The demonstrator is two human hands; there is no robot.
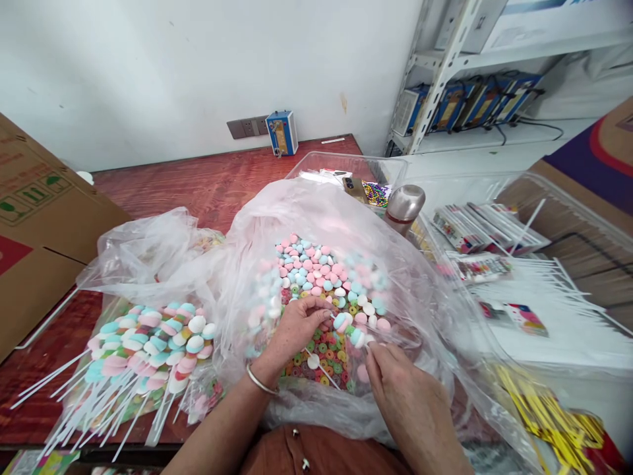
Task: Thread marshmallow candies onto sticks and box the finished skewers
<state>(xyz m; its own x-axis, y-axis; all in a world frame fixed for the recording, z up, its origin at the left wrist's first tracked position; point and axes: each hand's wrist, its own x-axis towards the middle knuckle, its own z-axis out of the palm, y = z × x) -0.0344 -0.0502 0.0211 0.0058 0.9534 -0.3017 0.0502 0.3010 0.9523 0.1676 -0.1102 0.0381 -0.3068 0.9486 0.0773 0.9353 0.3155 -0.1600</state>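
As the left hand (297, 326) pinches a sweet (340, 322) and the right hand (405, 396) clamps the stick (362, 340), fingers (380, 353) closed, the sweet seems light and squashy, best held by its sides.

A thin, glossy, crinkled clear plastic bag (316, 218) lies on the polished red-brown wood tabletop (198, 185). Left of the bag, matt brown cardboard (39, 231); behind it, a shiny metal flask (404, 206).
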